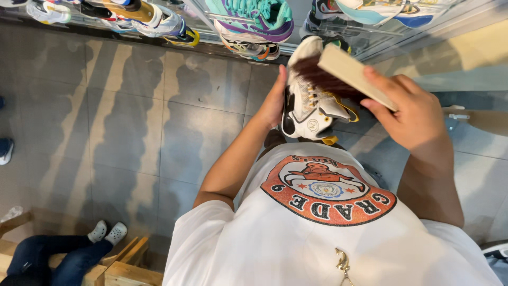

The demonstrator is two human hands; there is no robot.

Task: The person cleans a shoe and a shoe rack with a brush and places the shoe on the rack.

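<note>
While left hand grips sneaker, right hand holds brush

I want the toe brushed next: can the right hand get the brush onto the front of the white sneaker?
Probably yes. The right hand holds the wooden brush with its bristles on the white sneaker, which the left hand grips from the other side; nothing blocks it.

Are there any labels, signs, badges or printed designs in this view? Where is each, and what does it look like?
Shirt print: on the chest of the white T-shirt, a round orange ring with black lettering around a red-and-white picture.
Shoe badge: small round emblem on the white sneaker held by the left hand, below the brush in the right hand.
No packages or screens.
</note>
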